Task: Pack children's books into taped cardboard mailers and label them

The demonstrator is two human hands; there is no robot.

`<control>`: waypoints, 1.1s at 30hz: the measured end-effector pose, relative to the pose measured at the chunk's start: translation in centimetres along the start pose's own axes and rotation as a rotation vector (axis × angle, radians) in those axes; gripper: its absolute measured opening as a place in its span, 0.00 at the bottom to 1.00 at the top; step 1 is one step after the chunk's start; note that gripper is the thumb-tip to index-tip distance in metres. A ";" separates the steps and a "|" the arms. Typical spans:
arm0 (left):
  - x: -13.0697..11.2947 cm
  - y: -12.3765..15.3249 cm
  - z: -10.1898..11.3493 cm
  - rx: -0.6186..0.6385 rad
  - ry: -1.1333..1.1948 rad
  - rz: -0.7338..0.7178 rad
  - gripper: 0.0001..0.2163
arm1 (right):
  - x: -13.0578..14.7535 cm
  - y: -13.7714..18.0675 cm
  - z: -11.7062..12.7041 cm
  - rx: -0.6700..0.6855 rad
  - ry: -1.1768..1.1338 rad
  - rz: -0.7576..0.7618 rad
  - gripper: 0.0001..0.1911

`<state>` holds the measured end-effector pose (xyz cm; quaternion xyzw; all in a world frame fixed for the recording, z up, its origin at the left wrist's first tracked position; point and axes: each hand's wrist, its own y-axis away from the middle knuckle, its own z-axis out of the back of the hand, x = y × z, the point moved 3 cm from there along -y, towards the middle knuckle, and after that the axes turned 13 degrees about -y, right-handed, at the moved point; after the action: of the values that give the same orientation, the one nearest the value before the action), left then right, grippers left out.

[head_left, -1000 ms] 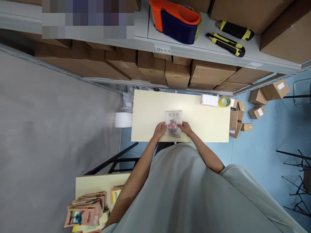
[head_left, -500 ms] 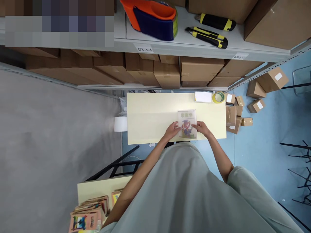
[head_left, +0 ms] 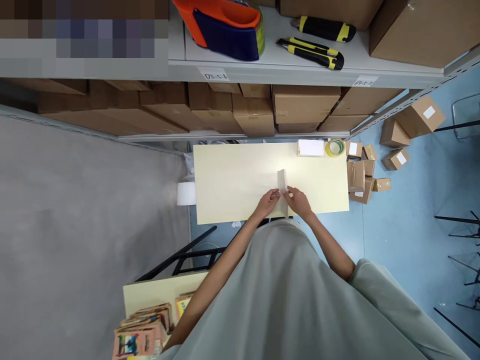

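Note:
A thin, pale book (head_left: 282,178) stands turned nearly edge-on above the cream table (head_left: 232,170), near its front edge. Its illustrated cover no longer faces me. From the left, my left hand (head_left: 269,202) has its fingers closed at the book's edge. My right hand (head_left: 299,201) grips the book from the other side, thumb and fingers pinched on it. Both hands are close together in front of my body, and parts of the book are hidden behind the fingers.
On the table's far side lie a white box (head_left: 310,148) and a tape roll (head_left: 330,150). A shelf above bears an orange-and-blue tape dispenser (head_left: 227,35) and utility knives (head_left: 326,29). Cardboard boxes (head_left: 356,175) sit to the right. Stacked books (head_left: 135,342) lie lower left.
The book has swung from cover facing up to nearly edge-on. My right hand has moved left, closer to my left hand. The whole view has shifted slightly.

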<state>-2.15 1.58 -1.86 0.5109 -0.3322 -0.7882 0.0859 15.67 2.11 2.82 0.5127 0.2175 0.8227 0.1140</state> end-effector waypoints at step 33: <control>8.8 0.9 8.5 -0.235 0.095 0.326 0.28 | -0.7 -3.6 -9.4 0.171 -0.334 -0.250 0.10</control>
<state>-13.69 0.45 -5.71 0.4732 -0.3121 -0.7722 0.2869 7.45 2.74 -3.07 0.6188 0.3266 0.6842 0.2056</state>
